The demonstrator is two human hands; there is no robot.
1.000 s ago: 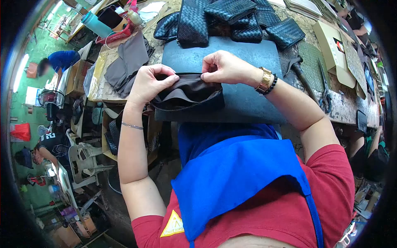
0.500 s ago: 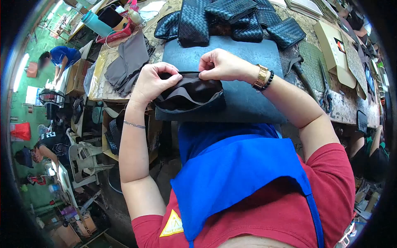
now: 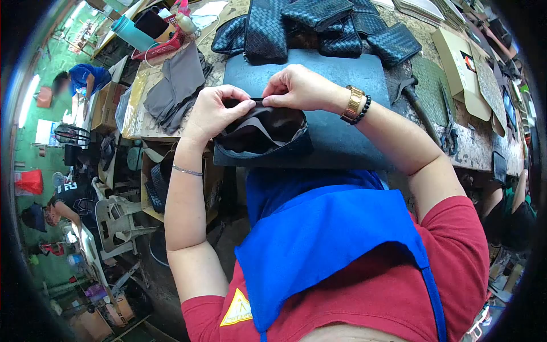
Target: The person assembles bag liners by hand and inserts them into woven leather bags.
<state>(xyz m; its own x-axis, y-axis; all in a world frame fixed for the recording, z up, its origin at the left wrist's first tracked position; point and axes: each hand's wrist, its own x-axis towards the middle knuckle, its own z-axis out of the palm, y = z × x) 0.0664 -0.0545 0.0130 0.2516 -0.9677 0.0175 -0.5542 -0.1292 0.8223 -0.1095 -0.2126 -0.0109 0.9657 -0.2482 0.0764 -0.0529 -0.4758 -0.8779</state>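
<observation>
A dark pouch (image 3: pixel 262 149) with a brown-grey lining lies at the near edge of a black work board (image 3: pixel 347 134), its mouth spread toward me. At the left part of its far rim, my left hand (image 3: pixel 219 108) pinches the edge between thumb and fingers. Close beside it, my right hand (image 3: pixel 296 90) pinches the same rim with thumb and forefinger. The hands are only a small gap apart. Folds of lining show inside the pouch; its outer far side is hidden.
Black woven pouches (image 3: pixel 266 31) are heaped behind the board. Grey-brown fabric pieces (image 3: pixel 179 85) lie left. A hammer (image 3: pixel 419 105), scissors (image 3: pixel 450 128) and a cardboard box (image 3: pixel 456 71) are at right. A red basket (image 3: pixel 165 48) stands far left. Other people work further left.
My right hand has slid a little left along the rim, closer to my left hand. The pouch's mouth and lining have shifted slightly; my left hand keeps nearly the same place.
</observation>
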